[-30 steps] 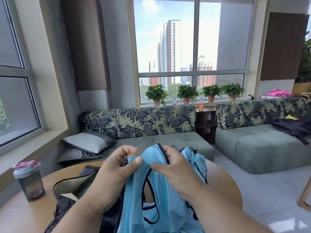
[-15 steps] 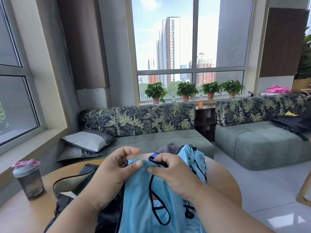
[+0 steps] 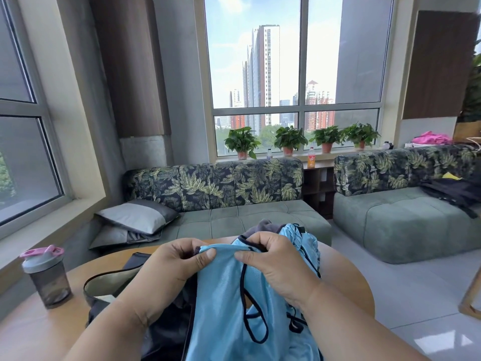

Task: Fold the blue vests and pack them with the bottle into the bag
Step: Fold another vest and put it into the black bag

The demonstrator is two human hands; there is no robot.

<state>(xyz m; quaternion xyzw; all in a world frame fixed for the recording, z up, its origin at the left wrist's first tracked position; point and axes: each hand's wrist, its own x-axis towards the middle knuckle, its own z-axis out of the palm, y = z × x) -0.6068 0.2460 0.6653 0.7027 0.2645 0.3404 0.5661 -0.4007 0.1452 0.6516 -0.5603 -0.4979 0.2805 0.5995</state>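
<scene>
A light blue mesh vest (image 3: 221, 303) with dark trim hangs in front of me over the round wooden table (image 3: 39, 332). My left hand (image 3: 171, 264) and my right hand (image 3: 276, 261) both pinch its top edge, thumbs close together. More blue vests (image 3: 302, 238) lie bunched behind my right hand, with a grey cloth beside them. The dark bag (image 3: 109, 285) stands open on the table to my left, partly hidden by my left forearm. A smoky shaker bottle (image 3: 48, 277) with a pink-capped lid stands upright at the table's left edge.
Leaf-patterned sofas (image 3: 216, 188) stand behind and to the right of the table, with grey pillows (image 3: 135, 217) at the left end. Potted plants (image 3: 289, 139) line the windowsill. A wooden chair leg (image 3: 471, 295) shows at the right edge.
My hands have drawn the vest's top edge flatter and wider between them, and the raised peak of fabric is gone. The camera has tilted slightly upward.
</scene>
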